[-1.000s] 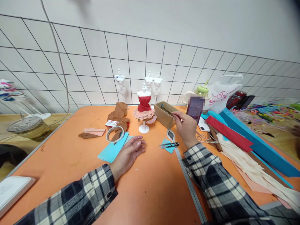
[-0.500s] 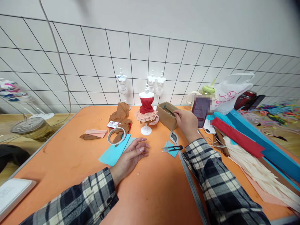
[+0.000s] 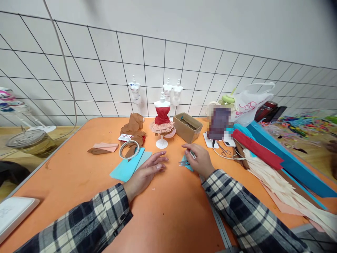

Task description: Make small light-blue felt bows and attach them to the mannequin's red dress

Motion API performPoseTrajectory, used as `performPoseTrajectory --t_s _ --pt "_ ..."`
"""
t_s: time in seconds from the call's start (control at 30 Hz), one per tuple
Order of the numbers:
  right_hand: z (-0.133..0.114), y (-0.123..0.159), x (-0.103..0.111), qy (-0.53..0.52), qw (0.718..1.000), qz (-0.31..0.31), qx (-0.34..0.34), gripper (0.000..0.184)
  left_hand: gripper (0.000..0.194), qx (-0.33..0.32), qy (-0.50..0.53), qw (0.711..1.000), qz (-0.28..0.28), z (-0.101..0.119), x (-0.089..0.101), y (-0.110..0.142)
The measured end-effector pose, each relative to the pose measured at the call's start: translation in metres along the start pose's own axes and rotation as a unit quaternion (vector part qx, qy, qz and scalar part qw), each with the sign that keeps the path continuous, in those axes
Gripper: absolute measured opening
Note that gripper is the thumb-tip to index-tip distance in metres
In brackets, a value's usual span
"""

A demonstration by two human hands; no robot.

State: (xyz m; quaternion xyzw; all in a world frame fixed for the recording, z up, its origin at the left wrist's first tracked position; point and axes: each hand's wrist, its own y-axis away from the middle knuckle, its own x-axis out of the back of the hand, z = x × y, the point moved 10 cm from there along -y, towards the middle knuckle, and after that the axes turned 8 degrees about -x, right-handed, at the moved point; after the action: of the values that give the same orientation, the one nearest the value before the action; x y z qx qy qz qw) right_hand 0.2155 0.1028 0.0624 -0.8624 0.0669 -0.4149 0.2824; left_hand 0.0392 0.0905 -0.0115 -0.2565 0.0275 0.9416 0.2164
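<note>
My left hand (image 3: 147, 172) lies palm partly turned up with its fingers loosely stretched, holding nothing, beside a strip of light blue cloth (image 3: 127, 165). Over the thread snips (image 3: 183, 163) my right hand (image 3: 198, 159) is curled, thumb and forefinger close together. Anything pinched there is too small to make out. The hand hides the snips' handle and part of a small blue cloth scrap. Beyond both hands stands a small white dress form (image 3: 161, 144) in a red bodice (image 3: 162, 115) and a ruffled peach skirt (image 3: 162, 127).
A cardboard box (image 3: 188, 131) sits right of the form, with a propped phone (image 3: 219, 123) and scissors (image 3: 224, 151) farther right. Rolled tape (image 3: 129, 150) and brown cloth (image 3: 133, 123) lie left. Folded fabrics (image 3: 258, 149) run along the right side. More white forms (image 3: 134, 92) stand behind.
My right hand has left the cardboard box and come down toward me, over the thread snips. My left hand has stayed in place, its fingers slightly more stretched.
</note>
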Motion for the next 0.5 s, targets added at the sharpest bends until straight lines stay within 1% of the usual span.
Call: performPoseTrajectory --t_s 0.07,0.13,0.17,0.23,0.3,0.37,0.43,0.5 --pt "-0.007 0.006 -0.014 -0.057 0.997 -0.047 -0.029 0.025 0.047 -0.001 -0.042 0.999 -0.025 0.001 -0.007 0.003" --pt "-0.013 0.011 -0.026 -0.122 0.987 -0.072 -0.070 0.023 0.049 -0.009 -0.081 0.995 -0.052 0.002 -0.014 0.006" --pt "-0.016 0.014 -0.030 -0.145 0.982 -0.077 -0.090 0.022 0.050 -0.014 -0.098 0.993 -0.065 0.002 -0.017 0.007" --pt "-0.015 0.018 -0.036 -0.166 0.975 -0.068 -0.134 0.019 0.054 -0.021 -0.129 0.987 -0.094 0.002 -0.024 0.010" --pt "-0.010 0.022 -0.038 -0.180 0.966 -0.056 -0.175 0.016 0.060 -0.025 -0.154 0.981 -0.119 0.000 -0.029 0.012" --pt "-0.004 0.025 -0.041 -0.201 0.956 -0.060 -0.207 0.014 0.064 -0.028 -0.174 0.976 -0.132 -0.001 -0.030 0.013" --pt "0.002 0.026 -0.043 -0.213 0.947 -0.071 -0.229 0.014 0.065 -0.028 -0.193 0.971 -0.137 -0.001 -0.030 0.013" --pt "0.005 0.024 -0.043 -0.225 0.942 -0.089 -0.232 0.015 0.064 -0.028 -0.204 0.969 -0.139 -0.002 -0.029 0.013"
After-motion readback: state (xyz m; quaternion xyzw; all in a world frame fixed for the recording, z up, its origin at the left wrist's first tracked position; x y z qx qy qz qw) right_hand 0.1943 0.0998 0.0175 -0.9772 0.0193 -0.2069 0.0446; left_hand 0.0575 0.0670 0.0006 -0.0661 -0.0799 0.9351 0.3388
